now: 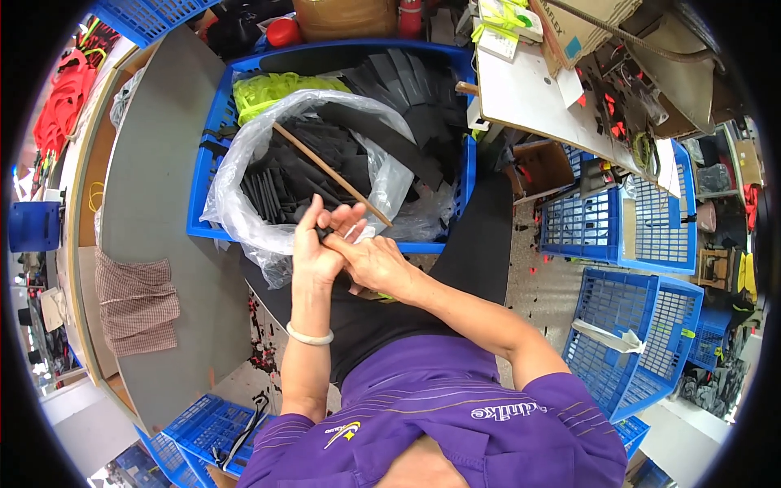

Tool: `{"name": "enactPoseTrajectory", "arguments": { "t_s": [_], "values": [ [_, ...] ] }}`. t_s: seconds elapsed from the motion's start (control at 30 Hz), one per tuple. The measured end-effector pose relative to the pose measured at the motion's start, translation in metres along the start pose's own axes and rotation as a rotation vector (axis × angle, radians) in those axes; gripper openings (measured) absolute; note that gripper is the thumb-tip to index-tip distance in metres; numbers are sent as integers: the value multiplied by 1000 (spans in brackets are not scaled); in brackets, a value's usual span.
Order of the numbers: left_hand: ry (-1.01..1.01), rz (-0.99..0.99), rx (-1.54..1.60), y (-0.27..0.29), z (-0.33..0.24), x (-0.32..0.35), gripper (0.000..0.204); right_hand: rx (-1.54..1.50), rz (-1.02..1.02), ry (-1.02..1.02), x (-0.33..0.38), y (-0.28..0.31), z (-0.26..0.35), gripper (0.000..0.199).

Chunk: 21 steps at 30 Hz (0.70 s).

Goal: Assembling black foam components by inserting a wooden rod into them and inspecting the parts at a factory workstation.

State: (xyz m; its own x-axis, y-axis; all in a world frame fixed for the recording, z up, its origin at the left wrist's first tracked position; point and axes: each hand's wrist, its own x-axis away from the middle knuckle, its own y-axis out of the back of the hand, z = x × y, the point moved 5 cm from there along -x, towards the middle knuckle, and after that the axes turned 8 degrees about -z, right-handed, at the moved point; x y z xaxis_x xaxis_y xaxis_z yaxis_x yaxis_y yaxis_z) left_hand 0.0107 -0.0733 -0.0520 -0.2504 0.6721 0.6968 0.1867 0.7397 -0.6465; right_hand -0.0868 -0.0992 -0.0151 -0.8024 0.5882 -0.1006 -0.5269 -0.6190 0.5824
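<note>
Hands [346,248] together, left fingers half-open, right closed, pinching small black piece [324,233] above blue crate [213,171].

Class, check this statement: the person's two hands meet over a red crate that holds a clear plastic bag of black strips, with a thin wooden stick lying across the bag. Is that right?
Not quite. The head view shows the crate is blue, not red. The rest stands: the left hand and right hand meet over it, the clear plastic bag holds black strips, and a thin wooden stick lies across the bag.

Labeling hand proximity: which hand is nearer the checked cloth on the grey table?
Left. The left hand is up by the bag, on the side of the checked cloth; the right hand is beyond it, farther away.
</note>
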Motion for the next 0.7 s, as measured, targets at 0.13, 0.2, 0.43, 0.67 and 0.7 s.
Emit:
{"name": "enactPoseTrajectory", "arguments": {
  "t_s": [0.13, 0.2, 0.43, 0.67, 0.7],
  "values": [
    [-201, 51, -220, -9, 13, -3, 40, 29, -36, 46, -12, -10, -13, 25],
    [-140, 7, -250, -7, 3, -10, 43, 50, -27, -34, -20, -18, -19, 20],
    [-101, -154, 256, 40, -77, -19, 33, 318, -529, -28, -32, 6, -68, 23],
    [-78, -123, 453, 34, -87, -12, 39, -31, -316, -163, 7, 32, -86, 15],
    [-117, -140, 467, 40, -96, -11, 39, -164, -218, -220, 24, 49, -71, 18]
  ]
}}
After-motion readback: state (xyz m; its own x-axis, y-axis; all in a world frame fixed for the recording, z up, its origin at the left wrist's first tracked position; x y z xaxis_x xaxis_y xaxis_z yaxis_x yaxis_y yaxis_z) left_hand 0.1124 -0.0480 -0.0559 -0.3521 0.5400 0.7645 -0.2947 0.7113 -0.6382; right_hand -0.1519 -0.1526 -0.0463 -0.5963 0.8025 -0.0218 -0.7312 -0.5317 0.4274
